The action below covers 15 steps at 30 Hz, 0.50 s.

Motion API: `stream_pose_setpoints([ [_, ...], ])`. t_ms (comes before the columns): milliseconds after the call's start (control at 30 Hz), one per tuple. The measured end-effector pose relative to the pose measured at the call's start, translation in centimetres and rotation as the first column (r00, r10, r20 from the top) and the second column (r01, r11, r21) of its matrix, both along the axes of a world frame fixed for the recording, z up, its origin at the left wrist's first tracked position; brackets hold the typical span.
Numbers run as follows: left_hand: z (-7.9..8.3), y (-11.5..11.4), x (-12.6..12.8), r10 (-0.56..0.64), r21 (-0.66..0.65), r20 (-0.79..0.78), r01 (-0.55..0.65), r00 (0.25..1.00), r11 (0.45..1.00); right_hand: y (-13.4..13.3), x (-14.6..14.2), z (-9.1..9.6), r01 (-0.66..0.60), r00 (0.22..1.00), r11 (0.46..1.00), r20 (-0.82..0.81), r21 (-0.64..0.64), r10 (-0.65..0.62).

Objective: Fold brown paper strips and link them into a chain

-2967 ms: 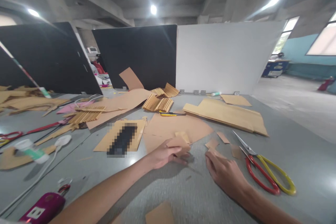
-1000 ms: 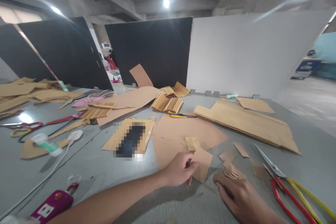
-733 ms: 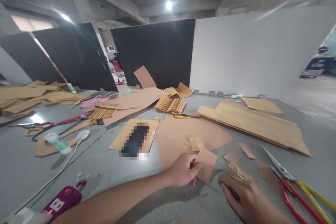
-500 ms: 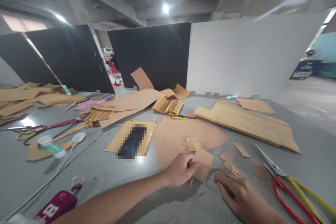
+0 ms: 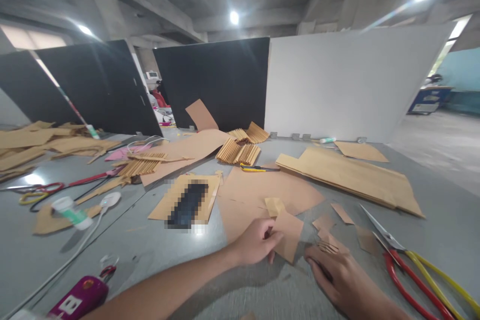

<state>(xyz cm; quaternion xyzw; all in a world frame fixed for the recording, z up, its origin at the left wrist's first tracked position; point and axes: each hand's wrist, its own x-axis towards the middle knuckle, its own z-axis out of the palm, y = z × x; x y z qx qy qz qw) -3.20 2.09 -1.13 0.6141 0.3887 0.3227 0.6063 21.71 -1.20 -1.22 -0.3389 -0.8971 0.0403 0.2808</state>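
Near the front of the table, my left hand [image 5: 257, 241] is closed, with thumb and fingers pinching a small brown paper piece [image 5: 289, 235]. A lighter tan scrap [image 5: 275, 206] lies just beyond it, over a large brown paper sheet [image 5: 243, 195]. To the right, my right hand [image 5: 335, 272] has its fingers curled low over the table; what they hold, if anything, is hidden. Thin strips [image 5: 328, 246] show just above its knuckles. Close beyond that hand lie small brown scraps [image 5: 342, 213]. Large scissors [image 5: 398, 250] with red and yellow handles lie right of it, blades apart.
Beyond the sheet are a yellow cutter knife [image 5: 258, 168], rolled paper bundles [image 5: 237, 152] and folded kraft paper [image 5: 352, 180]. On the left lie a pixelated dark object [image 5: 189, 203], a glue bottle [image 5: 72, 212], a white cable [image 5: 88, 235] and a purple device [image 5: 80, 297]. Upright panels [image 5: 213, 80] stand behind.
The view has shifted slightly. My left hand stays on the same paper piece, and my right hand keeps its curled pose beside the scraps.
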Motion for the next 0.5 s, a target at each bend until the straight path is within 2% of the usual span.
stream_pose_setpoints([
  [100, 0.5, 0.7, -0.5, -0.019, -0.1, 0.089, 0.028, 0.996, 0.995, 0.0, 0.2, -0.4, 0.021, 0.999, 1.0, 0.03, -0.017, -0.021],
  [167, 0.8, 1.1, -0.8, -0.009, -0.159, 0.133, 0.03, 0.991, 0.987, 0.0, 0.5, -0.6, 0.042, 0.999, 0.999, -0.019, -0.021, -0.043],
  [267, 1.1, 1.1, -0.7, 0.009, -0.204, 0.175, 0.027, 0.985, 0.979, 0.0, 0.6, -0.5, 0.161, 0.972, 0.985, -0.164, -0.062, -0.17],
  [367, 1.3, 1.0, -0.4, 0.036, -0.214, 0.199, 0.008, 0.979, 0.977, -0.1, 0.4, 0.4, 0.259, 0.945, 0.953, -0.164, -0.155, -0.283],
  [500, 1.4, 1.8, -1.0, 0.159, -0.204, 0.183, -0.121, 0.97, 0.971, -1.0, -0.7, 1.9, 0.123, 0.99, 0.984, -0.051, -0.128, -0.13],
])
